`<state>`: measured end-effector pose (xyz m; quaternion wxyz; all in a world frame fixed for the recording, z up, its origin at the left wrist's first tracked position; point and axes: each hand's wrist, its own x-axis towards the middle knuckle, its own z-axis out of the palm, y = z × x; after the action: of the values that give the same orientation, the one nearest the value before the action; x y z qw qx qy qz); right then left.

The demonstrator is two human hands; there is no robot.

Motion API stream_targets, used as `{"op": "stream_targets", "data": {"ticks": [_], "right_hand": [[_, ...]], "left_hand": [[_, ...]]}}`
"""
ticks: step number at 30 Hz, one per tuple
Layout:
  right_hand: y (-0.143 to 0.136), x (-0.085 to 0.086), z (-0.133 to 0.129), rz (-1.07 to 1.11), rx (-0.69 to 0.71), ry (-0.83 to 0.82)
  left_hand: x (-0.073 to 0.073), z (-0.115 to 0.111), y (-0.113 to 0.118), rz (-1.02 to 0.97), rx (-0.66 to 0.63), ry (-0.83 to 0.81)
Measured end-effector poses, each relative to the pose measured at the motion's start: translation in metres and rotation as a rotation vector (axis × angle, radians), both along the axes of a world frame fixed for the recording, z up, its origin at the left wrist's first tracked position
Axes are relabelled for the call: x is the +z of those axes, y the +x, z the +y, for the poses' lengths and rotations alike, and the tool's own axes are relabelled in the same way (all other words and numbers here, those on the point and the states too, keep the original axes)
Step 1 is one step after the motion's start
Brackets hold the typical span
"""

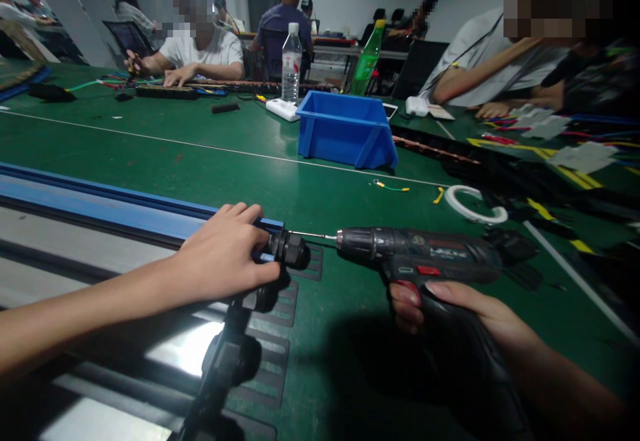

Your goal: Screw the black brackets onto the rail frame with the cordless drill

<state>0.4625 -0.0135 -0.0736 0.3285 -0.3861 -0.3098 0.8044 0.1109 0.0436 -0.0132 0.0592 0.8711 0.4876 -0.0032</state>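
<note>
My right hand (pixel 465 301) is wrapped around the handle of a black cordless drill (pixel 425 244), a finger on its red trigger. The long thin bit (pixel 313 234) points left, its tip at the end of a long blue profile (pixel 150 211). My left hand (pixel 227 248) curls over the end of that profile, thumb and fingers around its corner. Just beyond these fingers sticks out a black cable gland (pixel 290 249). More black glands (pixel 233 359) line the end of the metal panel (pixel 125 341), partly in shadow. Whether the bit sits in a screw is hidden.
A blue bin (pixel 345 131) stands on the green table (pixel 225 141), near a water bottle (pixel 291 64) and a green bottle (pixel 369 58). A white cable coil (pixel 475 204) and dark strips with wires lie to the right. Other people sit across the table.
</note>
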Motion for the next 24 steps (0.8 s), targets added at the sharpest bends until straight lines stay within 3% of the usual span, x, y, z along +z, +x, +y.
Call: {"op": "stream_targets", "data": {"ticks": [24], "right_hand": [[-0.0009, -0.0015, 0.0013, 0.068, 0.017, -0.036]], "left_hand": [[-0.0017, 0.0002, -0.0005, 0.0, -0.007, 0.012]]}}
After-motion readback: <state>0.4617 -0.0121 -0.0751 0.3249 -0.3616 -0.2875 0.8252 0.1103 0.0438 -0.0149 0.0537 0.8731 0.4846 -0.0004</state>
